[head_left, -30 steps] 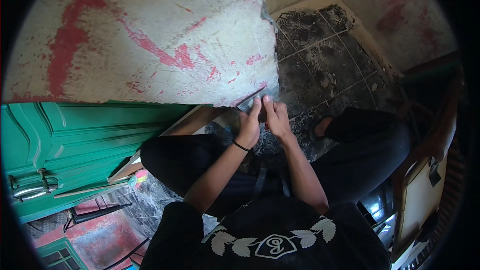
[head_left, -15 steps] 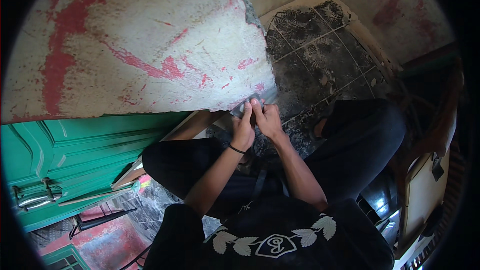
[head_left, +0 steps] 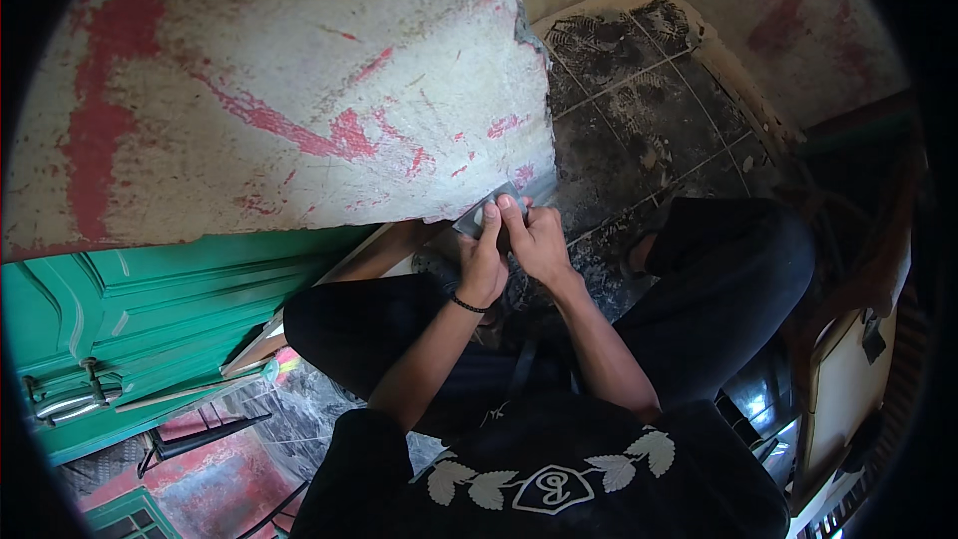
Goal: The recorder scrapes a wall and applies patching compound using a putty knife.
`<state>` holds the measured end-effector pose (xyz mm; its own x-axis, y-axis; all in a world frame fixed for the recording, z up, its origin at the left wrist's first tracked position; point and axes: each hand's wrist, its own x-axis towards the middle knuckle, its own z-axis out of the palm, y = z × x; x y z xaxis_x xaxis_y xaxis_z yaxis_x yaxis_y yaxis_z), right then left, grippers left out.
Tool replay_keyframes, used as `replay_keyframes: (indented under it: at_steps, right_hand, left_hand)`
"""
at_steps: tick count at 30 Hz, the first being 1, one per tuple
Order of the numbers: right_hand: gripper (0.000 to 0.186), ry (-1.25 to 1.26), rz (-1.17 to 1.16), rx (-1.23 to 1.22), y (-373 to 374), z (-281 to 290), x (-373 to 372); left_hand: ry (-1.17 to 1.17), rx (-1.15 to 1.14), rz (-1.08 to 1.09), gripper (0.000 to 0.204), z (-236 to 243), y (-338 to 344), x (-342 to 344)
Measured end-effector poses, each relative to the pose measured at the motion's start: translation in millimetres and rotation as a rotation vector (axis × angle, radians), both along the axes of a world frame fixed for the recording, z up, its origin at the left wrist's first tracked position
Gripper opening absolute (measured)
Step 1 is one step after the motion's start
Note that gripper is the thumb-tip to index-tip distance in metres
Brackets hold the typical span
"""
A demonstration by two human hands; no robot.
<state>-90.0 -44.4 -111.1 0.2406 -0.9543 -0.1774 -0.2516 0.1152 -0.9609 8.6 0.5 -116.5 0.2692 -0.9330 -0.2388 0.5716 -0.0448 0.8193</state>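
Both of my hands are closed together around a paint scraper, thumbs side by side on top of it. Its flat grey blade (head_left: pixel 475 218) meets the lower edge of a pale wall (head_left: pixel 299 60) that has patches of red paint. My left hand (head_left: pixel 484 268), with a dark bracelet at the wrist, grips from the left. From the right, my right hand (head_left: pixel 542 248) wraps round the same tool. Fingers hide its handle. Close to the blade, a few small red flecks remain on the plaster.
A green panelled door (head_left: pixel 200 284) with a metal handle (head_left: pixel 75 404) is on the left. Dark, dusty floor tiles (head_left: pixel 639 110) lie beyond the wall's broken edge. Wooden furniture (head_left: pixel 848 379) stands at right. My bent knees flank my hands.
The scraper and both hands have shifted slightly left along the wall's lower edge. The view has turned a little. My grip is the same.
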Motion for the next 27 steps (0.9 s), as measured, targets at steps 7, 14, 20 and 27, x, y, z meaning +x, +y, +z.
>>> replay_keyframes:
  at_steps: [7, 14, 20, 27]
  right_hand:
    - [0.070, 0.009, -0.030, 0.048, 1.9, -1.1, -4.2]
    - [0.067, 0.097, 0.001, 0.077, 1.2, -5.5, -2.1]
    - [0.068, 0.057, 0.005, 0.097, 1.8, 3.0, -3.7]
    - [0.066, 0.116, 0.001, 0.123, 3.0, -1.6, -1.9]
  left_hand:
    - [0.000, 0.038, 0.055, 0.028, 3.8, -1.2, -8.0]
    - [-0.028, 0.025, 0.070, 0.031, 3.1, 1.1, -9.7]
    - [-0.009, 0.093, 0.072, 0.033, -14.8, 1.2, -5.7]
    - [0.000, 0.105, 0.099, 0.032, -16.8, 0.9, -1.2]
